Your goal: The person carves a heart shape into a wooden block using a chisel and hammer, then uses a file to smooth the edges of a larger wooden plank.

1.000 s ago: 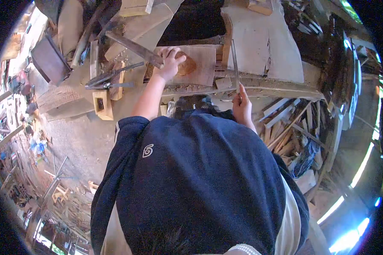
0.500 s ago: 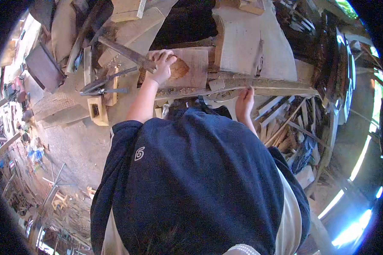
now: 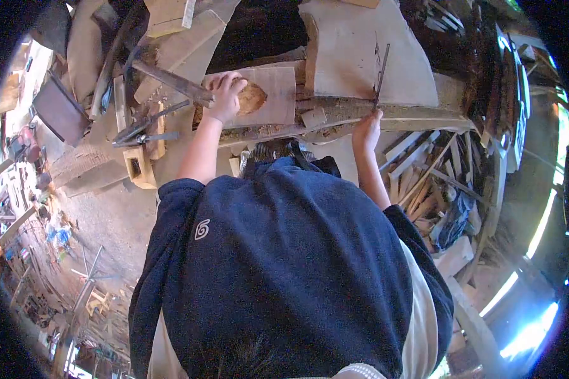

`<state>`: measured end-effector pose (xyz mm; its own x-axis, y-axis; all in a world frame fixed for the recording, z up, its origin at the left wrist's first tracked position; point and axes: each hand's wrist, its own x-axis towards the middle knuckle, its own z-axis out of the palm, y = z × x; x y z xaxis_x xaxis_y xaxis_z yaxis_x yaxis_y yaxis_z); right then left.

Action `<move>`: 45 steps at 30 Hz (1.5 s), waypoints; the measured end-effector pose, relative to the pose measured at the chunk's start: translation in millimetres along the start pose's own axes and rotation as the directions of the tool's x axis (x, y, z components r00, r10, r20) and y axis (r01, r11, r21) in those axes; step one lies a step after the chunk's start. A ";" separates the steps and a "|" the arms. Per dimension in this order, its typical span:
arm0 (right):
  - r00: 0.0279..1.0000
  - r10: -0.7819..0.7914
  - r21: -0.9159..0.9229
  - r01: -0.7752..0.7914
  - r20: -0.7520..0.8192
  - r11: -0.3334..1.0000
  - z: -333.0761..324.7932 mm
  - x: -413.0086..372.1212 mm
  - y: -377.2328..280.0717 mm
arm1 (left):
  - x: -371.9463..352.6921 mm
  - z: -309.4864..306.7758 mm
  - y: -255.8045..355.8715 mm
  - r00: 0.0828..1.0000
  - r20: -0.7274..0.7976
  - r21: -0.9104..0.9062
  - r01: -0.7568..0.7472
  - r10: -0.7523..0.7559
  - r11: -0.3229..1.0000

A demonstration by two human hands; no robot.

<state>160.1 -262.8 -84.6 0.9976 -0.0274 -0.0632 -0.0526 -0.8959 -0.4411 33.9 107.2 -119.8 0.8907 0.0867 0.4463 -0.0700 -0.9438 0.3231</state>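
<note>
My left hand (image 3: 224, 95) lies palm down on a wooden board (image 3: 281, 95), its fingers spread and slightly bent beside a rough, orange-brown carved hollow (image 3: 253, 98). Right at that hand is the end of a thick wooden handle (image 3: 177, 83), which slants up to the left to a dark curved end. My right hand (image 3: 366, 134) is closed around the lower end of a thin, dark, rod-like tool (image 3: 383, 72). The tool points upward, overlapping a large pale slab (image 3: 344, 60). A small wood block (image 3: 313, 117) sits between the hands.
A long rough-edged beam (image 3: 417, 115) runs along the front of the work area. Metal tools (image 3: 146, 137) and a hollow wooden block (image 3: 139, 169) lie to the left. Scrap wood (image 3: 427, 183) is piled at the right, with a dark plastic bag (image 3: 458, 218) in it.
My right hand has risen slightly, and the thin tool now shows upright in it. My left hand stays on the board; the whole view has shifted a little.
</note>
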 end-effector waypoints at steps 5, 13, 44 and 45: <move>0.998 -0.018 0.047 0.015 0.060 0.999 -9.6 6.5 -14.1 | 0.5 -2.9 3.3 0.996 0.080 0.020 0.036 -0.038 0.999; 0.994 -0.108 0.272 0.109 -0.019 0.956 1.0 10.1 -0.7 | 2.7 -8.2 9.6 0.983 0.159 0.139 0.069 -0.091 0.988; 0.987 -0.154 0.287 0.159 -0.041 0.945 7.5 -43.3 62.4 | -3.1 -0.1 5.0 0.955 0.251 0.242 0.096 -0.158 0.965; 0.982 -0.169 0.216 0.184 -0.085 0.959 3.0 -33.9 50.1 | -2.8 -0.1 4.9 0.956 0.251 0.240 0.094 -0.155 0.966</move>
<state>123.5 -305.4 -107.3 0.9923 0.0867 0.0883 0.1230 -0.7682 -0.6283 31.0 102.4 -119.4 0.9746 0.1491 0.1671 0.1236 -0.9803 0.1538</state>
